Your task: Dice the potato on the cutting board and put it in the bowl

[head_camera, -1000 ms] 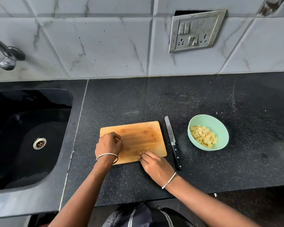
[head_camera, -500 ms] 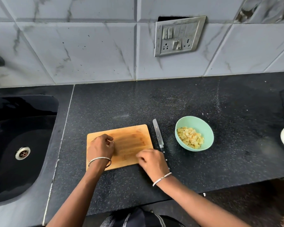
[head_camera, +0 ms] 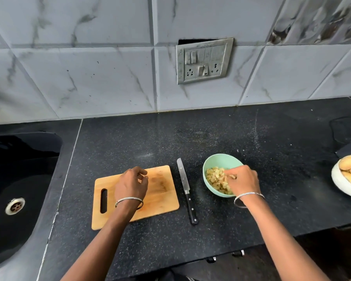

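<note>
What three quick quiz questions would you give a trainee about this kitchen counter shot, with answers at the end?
1. True or false: the knife lies on the counter between the cutting board and the green bowl.
2. Where is the right hand? A. over the diced potato in the green bowl; B. on the knife handle; C. in the sink.
3. Which hand is over the cutting board?

Key: 1 true; 2 A; 3 the left hand.
</note>
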The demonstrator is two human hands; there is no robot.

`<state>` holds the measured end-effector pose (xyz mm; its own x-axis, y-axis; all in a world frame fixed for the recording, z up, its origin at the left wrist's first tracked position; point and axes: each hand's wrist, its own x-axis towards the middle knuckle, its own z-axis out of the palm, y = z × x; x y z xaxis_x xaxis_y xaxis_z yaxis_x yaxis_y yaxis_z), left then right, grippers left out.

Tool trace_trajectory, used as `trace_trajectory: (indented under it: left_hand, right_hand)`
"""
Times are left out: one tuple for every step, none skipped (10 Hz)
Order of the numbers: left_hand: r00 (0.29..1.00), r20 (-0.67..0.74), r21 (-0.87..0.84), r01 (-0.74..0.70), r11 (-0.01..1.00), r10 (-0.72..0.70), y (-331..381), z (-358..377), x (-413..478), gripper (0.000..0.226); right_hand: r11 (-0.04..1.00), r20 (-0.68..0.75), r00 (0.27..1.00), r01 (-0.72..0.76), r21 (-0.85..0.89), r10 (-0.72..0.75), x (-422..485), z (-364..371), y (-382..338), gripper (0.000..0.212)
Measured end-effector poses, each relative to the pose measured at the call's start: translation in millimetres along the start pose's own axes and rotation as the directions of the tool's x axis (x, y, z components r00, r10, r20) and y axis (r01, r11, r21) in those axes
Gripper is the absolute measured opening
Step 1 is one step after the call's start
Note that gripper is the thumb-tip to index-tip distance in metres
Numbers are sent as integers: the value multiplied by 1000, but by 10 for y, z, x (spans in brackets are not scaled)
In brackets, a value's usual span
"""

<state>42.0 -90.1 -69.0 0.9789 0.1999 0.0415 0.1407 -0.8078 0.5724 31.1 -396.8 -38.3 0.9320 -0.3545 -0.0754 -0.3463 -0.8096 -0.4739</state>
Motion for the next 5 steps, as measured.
trace_trajectory:
  left_hand:
    - [1000,4,-1,-18,1000,18,86,-3,66,9]
    - [999,2,16,-32,999,32,153,-7,59,11]
    - [999,-9,35,-46,998,46,171,-10,40,11]
    - [998,-34,39,-45,998,46,192,-91,38,10]
    - [997,-50,47,-60,997,62,164,-184,14,9]
  right_hand:
    - [998,-248,968,38,40,-27,44,-123,-15,20]
    - [994,-317,946,94,49,-74,101,-151,3,21]
    - [979,116,973,204,-20,-200,134,-74,69,10]
    - [976,207,955,216,-3,-210,224,-26,70,11]
    - [989,74,987,143,-30,-140,274,-94,9,21]
